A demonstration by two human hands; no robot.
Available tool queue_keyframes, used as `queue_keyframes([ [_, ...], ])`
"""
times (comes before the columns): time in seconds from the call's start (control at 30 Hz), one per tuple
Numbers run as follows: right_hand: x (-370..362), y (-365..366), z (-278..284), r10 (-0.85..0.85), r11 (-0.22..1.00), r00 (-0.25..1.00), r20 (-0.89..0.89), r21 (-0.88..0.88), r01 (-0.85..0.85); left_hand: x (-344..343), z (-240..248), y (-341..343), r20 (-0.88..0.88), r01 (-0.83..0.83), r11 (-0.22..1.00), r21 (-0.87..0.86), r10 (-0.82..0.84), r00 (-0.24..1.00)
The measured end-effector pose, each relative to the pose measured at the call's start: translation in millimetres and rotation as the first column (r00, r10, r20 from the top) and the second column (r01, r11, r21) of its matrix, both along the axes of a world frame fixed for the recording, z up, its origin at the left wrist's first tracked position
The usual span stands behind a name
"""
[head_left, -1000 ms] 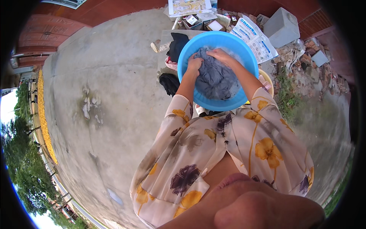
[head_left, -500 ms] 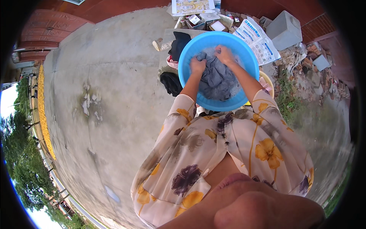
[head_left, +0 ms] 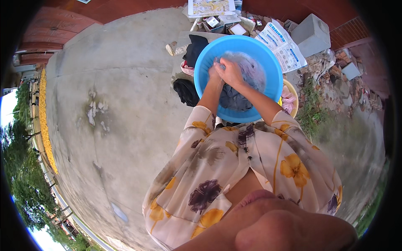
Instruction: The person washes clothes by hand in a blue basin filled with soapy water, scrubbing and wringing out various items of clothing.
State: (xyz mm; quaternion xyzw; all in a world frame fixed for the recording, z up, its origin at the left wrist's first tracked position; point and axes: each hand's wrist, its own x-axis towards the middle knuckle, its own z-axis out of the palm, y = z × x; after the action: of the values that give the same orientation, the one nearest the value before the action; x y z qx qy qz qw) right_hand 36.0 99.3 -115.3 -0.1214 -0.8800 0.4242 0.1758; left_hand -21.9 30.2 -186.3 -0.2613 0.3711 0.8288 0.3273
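I see both hands, right hand [head_left: 229,72] over left hand [head_left: 214,75], grip pinching wet grey cloth [head_left: 234,98] in blue basin [head_left: 268,62] at 12 o'clock; prob. soft, heavy, slippery w/ suds, best grabbed by bunched folds.

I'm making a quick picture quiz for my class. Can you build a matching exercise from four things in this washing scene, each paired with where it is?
Things:
1. grey garment
2. black cloth
3. concrete block
4. yellow basin

Places:
A. beyond the printed sack, top right
B. inside the blue basin, under both hands
C. on the ground left of the blue basin
D. peeking out right of the blue basin

Pairs: 1-B, 2-C, 3-A, 4-D
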Motion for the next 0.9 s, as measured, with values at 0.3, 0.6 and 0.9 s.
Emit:
queue_keyframes([
  [0.3, -13, -5, -19, -0.141, 0.99, 0.989, -0.054, 0.02, 0.142, 18, -1, -7, -0.114, 0.103, 0.994, 0.044, -0.097, 0.989],
  [0.6, 12, 125, -70, 0.09, 0.937, 0.939, 0.333, 0.292, -0.193, 0, 78, 0, -0.111, 0.048, 0.999, 0.023, -0.046, 0.993],
  [0.9, 12, 116, -25, -0.052, 0.993, 0.877, 0.478, 0.118, -0.005, 8, 47, -4, -0.142, 0.189, 0.893, -0.409, -0.267, 0.953],
])
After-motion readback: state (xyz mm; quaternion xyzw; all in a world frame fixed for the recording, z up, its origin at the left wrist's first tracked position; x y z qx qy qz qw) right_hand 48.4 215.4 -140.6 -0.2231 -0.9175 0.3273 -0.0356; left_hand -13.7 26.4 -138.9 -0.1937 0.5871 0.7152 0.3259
